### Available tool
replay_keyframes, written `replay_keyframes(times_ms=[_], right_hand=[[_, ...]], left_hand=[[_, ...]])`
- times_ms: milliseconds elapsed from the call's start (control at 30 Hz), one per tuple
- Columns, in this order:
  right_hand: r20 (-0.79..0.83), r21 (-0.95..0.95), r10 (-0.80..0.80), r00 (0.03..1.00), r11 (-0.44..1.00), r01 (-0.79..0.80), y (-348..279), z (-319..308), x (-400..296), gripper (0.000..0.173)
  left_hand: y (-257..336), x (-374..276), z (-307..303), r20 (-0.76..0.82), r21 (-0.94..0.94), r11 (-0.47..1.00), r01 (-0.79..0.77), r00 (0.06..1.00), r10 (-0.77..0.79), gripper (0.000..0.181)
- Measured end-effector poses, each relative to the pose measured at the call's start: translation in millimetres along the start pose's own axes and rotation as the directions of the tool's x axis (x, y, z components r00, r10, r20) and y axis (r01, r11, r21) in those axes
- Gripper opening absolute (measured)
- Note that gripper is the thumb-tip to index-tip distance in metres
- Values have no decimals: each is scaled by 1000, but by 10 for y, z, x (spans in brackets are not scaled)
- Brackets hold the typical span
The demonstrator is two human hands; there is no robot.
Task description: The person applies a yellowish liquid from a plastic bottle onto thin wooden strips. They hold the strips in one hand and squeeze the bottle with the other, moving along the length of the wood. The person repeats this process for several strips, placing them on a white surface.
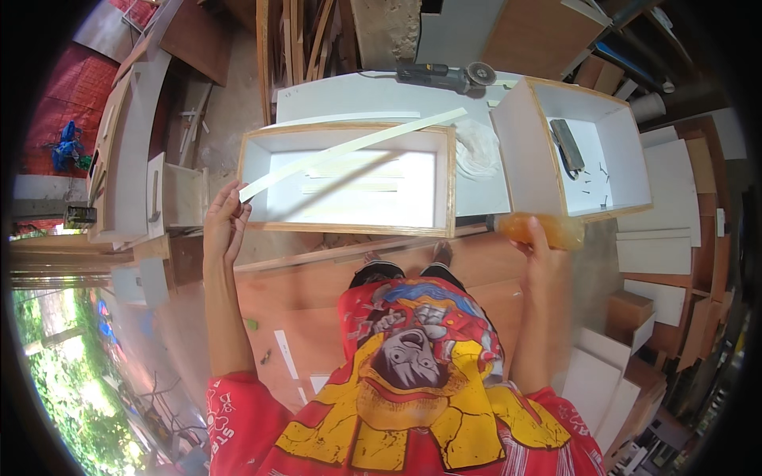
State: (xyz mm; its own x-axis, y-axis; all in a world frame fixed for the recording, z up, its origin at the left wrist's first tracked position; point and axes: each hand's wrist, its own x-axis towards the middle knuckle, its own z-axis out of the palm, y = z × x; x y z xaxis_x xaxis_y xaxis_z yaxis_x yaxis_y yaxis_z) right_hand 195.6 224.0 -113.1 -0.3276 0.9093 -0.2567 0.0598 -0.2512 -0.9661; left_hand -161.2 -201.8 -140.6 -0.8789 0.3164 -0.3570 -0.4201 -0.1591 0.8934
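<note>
Between the thumb and fingers of my left hand [230,213] is the near end of a long pale edging strip [357,141], which slants up to the right across an open box with a white interior and plywood edges [451,178]. More pale strips [354,168] lie inside this box. My right hand [536,238] is closed around a plastic bottle of amber liquid or glue [559,231], its dark cap pointing left. A second open box [506,137] stands at the right and holds a dark block [567,144] and several screws [587,174].
An angle grinder [443,76] lies at the far edge of the white board [333,95]. A whitish cloth [477,152] sits between the boxes. White and brown panels [655,250] lean at the right; timber strips [306,41] stand behind. Offcuts [286,354] lie on the floor.
</note>
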Motion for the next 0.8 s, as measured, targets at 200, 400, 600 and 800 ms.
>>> replay_keyframes(times_ms=[200,400,600,800], right_hand=[[-52,-1,16,998,1000,-17,-65,0,-233,41],[-33,38,31,999,999,-30,-1,-98,-279,36],[36,431,202,979,880,-198,163,-219,-239,43],[372,699,262,890,552,-455,234,-196,35,41]], left_hand=[[16,659,-618,-26,35,999,35,999,-34,32],[-70,984,-1206,-58,87,989,116,992,-111,33],[-299,882,-1360,-60,89,981,171,984,-166,38],[-480,665,-1558,-89,26,975,220,972,-217,40]])
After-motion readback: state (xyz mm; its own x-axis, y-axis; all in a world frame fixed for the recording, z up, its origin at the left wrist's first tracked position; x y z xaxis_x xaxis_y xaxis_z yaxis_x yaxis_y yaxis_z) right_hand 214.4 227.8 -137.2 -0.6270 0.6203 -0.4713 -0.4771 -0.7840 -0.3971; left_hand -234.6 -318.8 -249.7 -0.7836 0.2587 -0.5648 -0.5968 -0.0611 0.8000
